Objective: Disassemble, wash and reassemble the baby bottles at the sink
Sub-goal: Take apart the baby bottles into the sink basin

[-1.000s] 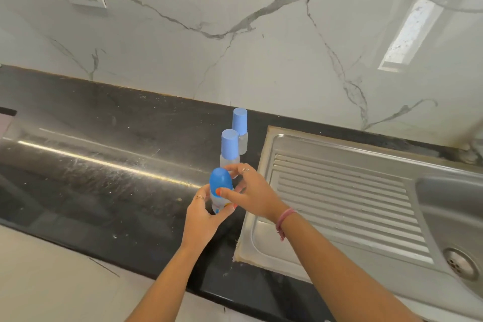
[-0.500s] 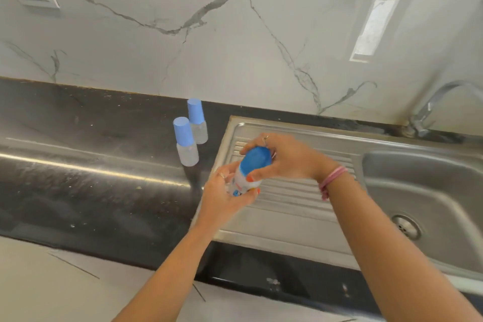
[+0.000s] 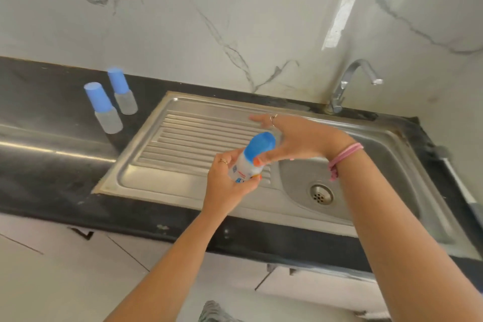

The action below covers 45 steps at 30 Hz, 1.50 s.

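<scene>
My left hand [image 3: 224,183] grips the clear body of a baby bottle [image 3: 244,168] and holds it tilted over the drainboard [image 3: 183,144] of the steel sink. Its blue cap [image 3: 261,146] is on. My right hand [image 3: 298,140] is beside the cap with its fingers spread straight; only the thumb tip touches the cap's lower rim. Two more capped bottles stand on the black counter at the left, one nearer [image 3: 107,112] and one behind it [image 3: 122,93].
The sink basin [image 3: 371,165] with its drain [image 3: 322,194] lies to the right under my right forearm. A chrome tap [image 3: 350,81] rises at the back. A marble wall backs the black counter [image 3: 47,154].
I have carried the bottle rightward from the counter to above the drainboard. My right hand, which gripped the cap, has spread its fingers off it.
</scene>
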{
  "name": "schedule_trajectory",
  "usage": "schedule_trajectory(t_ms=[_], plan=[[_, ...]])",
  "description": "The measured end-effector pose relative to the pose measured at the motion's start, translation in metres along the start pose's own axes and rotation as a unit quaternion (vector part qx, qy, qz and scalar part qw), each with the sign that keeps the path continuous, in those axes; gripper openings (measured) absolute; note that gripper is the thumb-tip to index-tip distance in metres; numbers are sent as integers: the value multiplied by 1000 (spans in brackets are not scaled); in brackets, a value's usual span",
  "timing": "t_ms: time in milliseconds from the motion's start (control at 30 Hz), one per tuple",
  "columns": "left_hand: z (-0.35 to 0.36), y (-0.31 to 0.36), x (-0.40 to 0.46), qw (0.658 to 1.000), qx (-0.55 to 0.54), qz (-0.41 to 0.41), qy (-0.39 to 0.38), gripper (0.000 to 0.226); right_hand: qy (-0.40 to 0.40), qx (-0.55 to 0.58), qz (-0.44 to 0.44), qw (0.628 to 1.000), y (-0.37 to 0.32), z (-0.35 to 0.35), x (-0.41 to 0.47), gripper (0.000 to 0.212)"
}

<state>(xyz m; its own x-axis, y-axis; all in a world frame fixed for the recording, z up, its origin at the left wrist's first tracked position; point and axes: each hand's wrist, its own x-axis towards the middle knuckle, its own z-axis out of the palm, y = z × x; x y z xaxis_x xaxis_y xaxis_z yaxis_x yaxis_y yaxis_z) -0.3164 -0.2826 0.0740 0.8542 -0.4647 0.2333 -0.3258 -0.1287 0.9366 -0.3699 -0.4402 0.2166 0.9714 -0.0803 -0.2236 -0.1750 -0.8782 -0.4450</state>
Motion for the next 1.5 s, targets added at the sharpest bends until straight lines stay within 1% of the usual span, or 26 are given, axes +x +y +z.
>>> schedule_trajectory(t_ms=[33,100,167,233,300,400,467,533,567,633,700,767,833,867,900,967,1000,1067,1133,1167,1233,1300,1333,1367,1433,1500], plan=[[10,4,-5,1000,4,1,-2,53,4,-4,38,999,5,2,-6,82],[29,12,-13,1000,18,0,-9,52,3,-13,72,997,18,5,-14,64],[41,16,-17,1000,20,-2,-10,51,-2,-41,17,999,30,1,-23,44],[51,19,-18,1000,20,-2,-16,52,-1,-42,-39,998,43,-7,-34,54],[58,21,-17,999,29,1,-29,51,9,-7,-10,1000,53,-9,-35,65],[68,23,-12,998,41,-5,-41,52,11,-22,70,997,66,-3,-23,53],[75,21,-6,998,34,-10,-43,51,18,-11,31,999,78,-2,-19,35],[82,16,2,999,24,-16,-43,51,20,6,-29,999,85,-8,-20,44],[86,15,8,998,23,-19,-48,51,26,24,-30,999,89,-10,-20,53],[95,15,19,998,22,-24,-59,52,18,18,48,999,97,-14,-13,64],[104,15,33,997,25,-23,-65,54,-18,1,112,994,110,-16,0,59],[111,11,46,997,21,-23,-66,54,-21,-2,78,997,119,-25,8,46],[117,8,58,997,18,-19,-72,54,-28,2,24,999,128,-35,12,67],[119,6,64,997,19,-18,-79,54,-33,22,30,999,131,-38,14,74],[122,5,69,996,19,-17,-86,55,-41,43,62,996,131,-40,17,74],[128,2,78,995,18,-17,-96,55,-48,32,131,990,136,-38,24,55],[131,1,83,994,20,-14,-102,55,-39,11,135,990,142,-37,28,49],[135,-2,90,993,22,-10,-115,55,-19,-1,94,995,152,-39,30,34],[138,-5,95,992,23,-6,-123,56,-20,7,33,999,158,-46,26,51],[139,-6,97,992,24,-4,-125,56,-26,11,30,999,161,-48,25,62],[143,-7,101,991,24,-4,-134,56,-30,-3,99,995,163,-49,27,73],[148,-8,104,989,29,0,-147,55,-46,-34,194,979,164,-46,32,74],[151,-8,106,987,34,4,-157,54,-55,-24,216,975,164,-44,33,72],[154,-8,108,986,38,7,-165,54,-61,-5,219,974,166,-44,34,66],[158,-9,111,984,48,8,-173,56,-56,-5,175,983,172,-49,31,46],[160,-14,113,984,56,2,-170,57,-24,-50,103,993,176,-62,25,45]])
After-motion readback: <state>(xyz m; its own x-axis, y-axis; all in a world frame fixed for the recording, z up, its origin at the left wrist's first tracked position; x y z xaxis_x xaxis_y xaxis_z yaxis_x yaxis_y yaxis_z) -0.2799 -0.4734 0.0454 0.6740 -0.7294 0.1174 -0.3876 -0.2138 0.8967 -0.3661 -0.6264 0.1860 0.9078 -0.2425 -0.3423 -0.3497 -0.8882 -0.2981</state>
